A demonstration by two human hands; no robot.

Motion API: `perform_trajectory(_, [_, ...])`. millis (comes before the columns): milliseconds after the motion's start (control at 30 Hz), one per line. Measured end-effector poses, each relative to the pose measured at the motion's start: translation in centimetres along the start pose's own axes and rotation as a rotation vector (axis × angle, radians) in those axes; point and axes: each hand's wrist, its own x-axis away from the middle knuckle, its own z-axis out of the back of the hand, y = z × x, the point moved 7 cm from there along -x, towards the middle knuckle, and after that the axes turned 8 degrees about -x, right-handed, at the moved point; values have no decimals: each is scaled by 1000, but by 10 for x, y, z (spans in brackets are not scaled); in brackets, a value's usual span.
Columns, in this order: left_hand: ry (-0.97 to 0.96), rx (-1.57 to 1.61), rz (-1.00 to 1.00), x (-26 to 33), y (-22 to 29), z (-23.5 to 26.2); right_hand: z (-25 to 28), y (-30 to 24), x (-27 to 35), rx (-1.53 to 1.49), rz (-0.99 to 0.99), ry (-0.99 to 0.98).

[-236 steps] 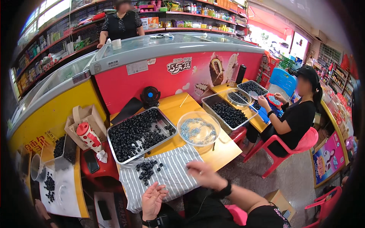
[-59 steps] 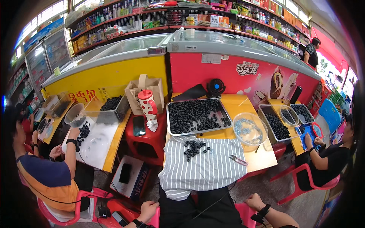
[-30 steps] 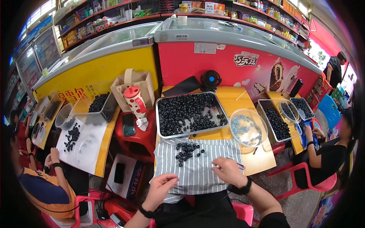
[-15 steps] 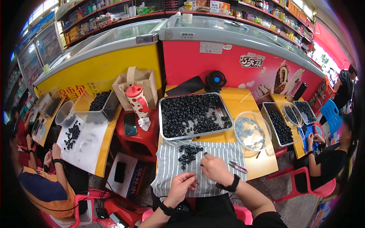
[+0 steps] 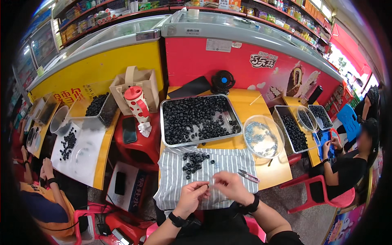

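My left hand (image 5: 192,197) is over the near part of a grey-and-white striped cloth (image 5: 237,163), its thumb and fingers pinched on a small black ring-shaped piece that barely shows at the tips. Close by on the right, my right hand (image 5: 232,186) is bent toward those fingertips; motion smears its own fingers. Beyond both hands, a loose pile of black ring-shaped pieces (image 5: 192,162) lies on the cloth, with one piece (image 5: 212,161) apart at its right. A pair of thread snips (image 5: 248,176) rests at the cloth's right side.
A metal tray (image 5: 162,122) of black pieces stands behind the cloth. Right of it is a clear round tub (image 5: 281,141) with small bluish bits. A fan (image 5: 223,81) stands behind; a spotted tumbler (image 5: 136,104) is on a red stool (image 5: 151,149). People sit working at both sides.
My right hand has come in nearer to my left, and the black piece it held now appears at my left fingertips. The whole view has shifted slightly.
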Motion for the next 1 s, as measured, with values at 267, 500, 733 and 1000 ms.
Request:
perform_trajectory(267, [-79, 191, 33, -7, 3, 4, 11, 44, -40, 672, 93, -13])
perform_trajectory(500, [-69, 229, -21, -10, -5, 10, -4, 17, -25, 577, 145, -32])
perform_trajectory(733, [10, 155, -9, -7, 1, 4, 2, 18, -3, 312, 211, 56])
perform_trajectory(1000, [4, -216, -81, -12, 9, -20, 4, 12, 4, -31, 44, 68])
